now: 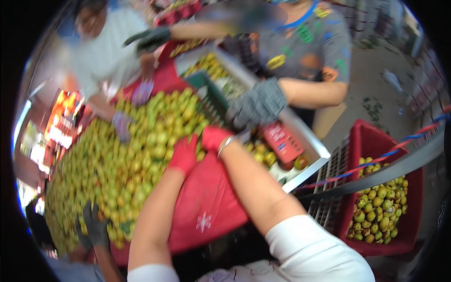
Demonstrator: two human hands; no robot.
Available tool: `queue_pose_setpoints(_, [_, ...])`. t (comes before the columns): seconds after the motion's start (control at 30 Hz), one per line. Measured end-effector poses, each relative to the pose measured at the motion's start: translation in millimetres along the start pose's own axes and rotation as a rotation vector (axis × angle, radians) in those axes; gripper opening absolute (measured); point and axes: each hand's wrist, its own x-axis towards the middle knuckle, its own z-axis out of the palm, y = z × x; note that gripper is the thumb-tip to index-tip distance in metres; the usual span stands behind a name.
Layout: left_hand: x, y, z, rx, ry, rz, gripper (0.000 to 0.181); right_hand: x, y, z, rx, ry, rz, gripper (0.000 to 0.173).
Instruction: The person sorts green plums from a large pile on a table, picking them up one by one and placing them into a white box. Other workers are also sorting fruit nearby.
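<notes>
A wide heap of small green-yellow fruits (155, 130), perhaps jujubes, covers the table before me. My left hand (183, 153), in a red glove, rests at the near edge of the heap with its fingers apart; whether it touches a fruit is unclear. Close to its right, my right hand (215, 138), also red-gloved and with a bracelet at the wrist, is bent at the heap's edge, its fingertips hidden. Beneath my forearms lies a red cloth (211, 201) with a white snowflake mark.
A co-worker's grey-gloved hand (259, 104) is over a metal-edged tray (306, 135) holding fruits and a red printed box (282, 141). Other gloved hands reach in from the left and far side. A red plastic crate (387, 246) of fruits stands at right, below a red-and-blue cord (398, 149).
</notes>
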Motion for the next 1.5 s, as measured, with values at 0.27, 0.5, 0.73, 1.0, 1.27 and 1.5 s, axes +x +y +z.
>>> queue_pose_setpoints(0.27, [-18, 51, -100, -0.515, -0.466, -0.094, 0.061, 7, 31, -16, -0.002, -0.126, 0.138, 0.04])
queue_pose_setpoints(0.5, [-81, 26, -102, -0.007, -0.171, 0.024, 0.061, 2, 16, -21, -0.07, -0.139, 0.193, 0.037])
queue_pose_setpoints(0.73, [-19, 48, -67, -0.298, -0.323, -0.415, 0.083, -3, 7, -26, -0.032, -0.199, 0.098, 0.047])
queue_pose_setpoints(1.0, [-44, 34, -113, -0.441, -0.362, -0.164, 0.072, -19, -15, -42, 0.126, -0.26, -0.1, 0.077])
queue_pose_setpoints(1.27, [-134, -64, -158, -0.183, -0.065, -0.452, 0.036, -7, -4, -34, 0.059, -0.312, 0.067, 0.093])
queue_pose_setpoints(1.5, [-77, -59, -131, 0.254, -0.31, -0.485, 0.032, -7, -5, -25, 0.018, -0.258, 0.092, 0.101])
